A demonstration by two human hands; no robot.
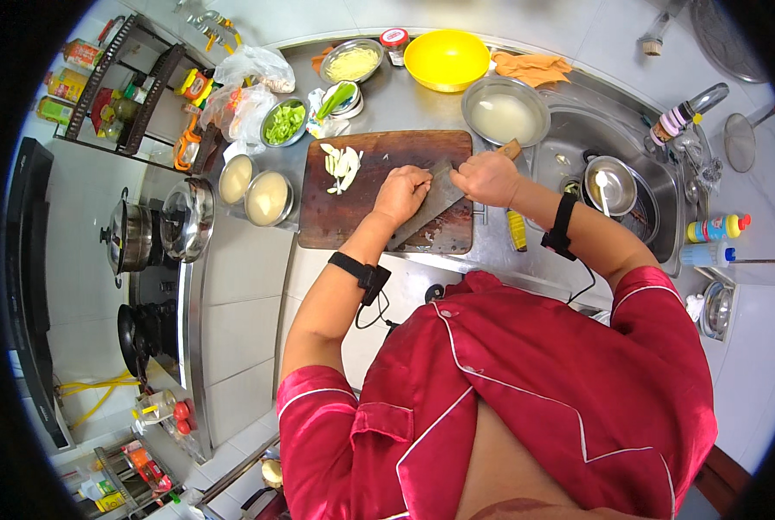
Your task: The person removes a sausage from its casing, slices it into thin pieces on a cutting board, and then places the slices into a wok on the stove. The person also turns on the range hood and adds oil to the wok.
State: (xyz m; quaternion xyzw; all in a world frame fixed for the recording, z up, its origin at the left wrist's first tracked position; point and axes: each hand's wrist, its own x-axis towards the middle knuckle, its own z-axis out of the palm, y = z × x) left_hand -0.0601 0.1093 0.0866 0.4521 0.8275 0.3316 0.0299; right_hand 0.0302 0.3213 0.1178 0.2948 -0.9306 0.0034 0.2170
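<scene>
My right hand [488,177] is closed around a cleaver [436,200] where blade meets handle, and the end of the wooden handle sticks out behind it. The broad blade slants over the right part of a dark wooden cutting board [342,227]. My left hand [402,195] is beside the blade, its fingers bent against the metal. Whether anything lies under those fingers is hidden. Pale sliced vegetable pieces [342,168] form a small pile at the board's upper left. Wet scraps cling to the board near its right front edge.
Left of the board stand two bowls of pale liquid [268,200] and a bowl of chopped green peppers [285,123]. Behind are a bowl of pale shreds [354,64], a yellow basin [447,60] and a metal bowl of cloudy water [501,117]. A steel sink [566,130] is at right.
</scene>
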